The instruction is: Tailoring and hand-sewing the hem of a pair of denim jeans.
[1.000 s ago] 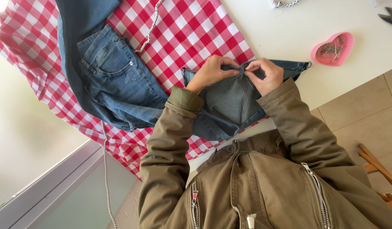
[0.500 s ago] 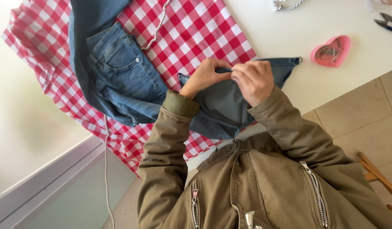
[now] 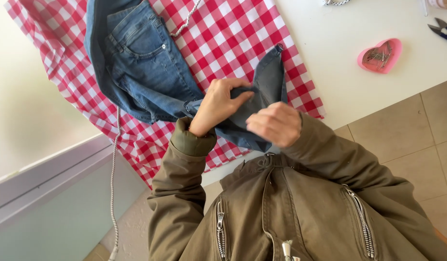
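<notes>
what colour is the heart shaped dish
Pink: the small heart-shaped pin dish, clearest in the head view.

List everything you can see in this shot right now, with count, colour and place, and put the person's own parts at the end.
denim piece: one, grey-blue, over the cloth's near edge, pinched by both hands
jeans: one, blue, on the cloth at upper left
checked cloth: one, red and white, spread on the table and hanging off its near edge
table: one, white, top right
heart-shaped dish: one, pink, holding pins, on the table at right
snips: one, dark, at the right edge
cord: one, white, hanging down at left
floor tiles: beige, at right
jacket: one, olive, with zips, bottom centre
left hand: gripping the denim piece
right hand: gripping the denim piece
</notes>
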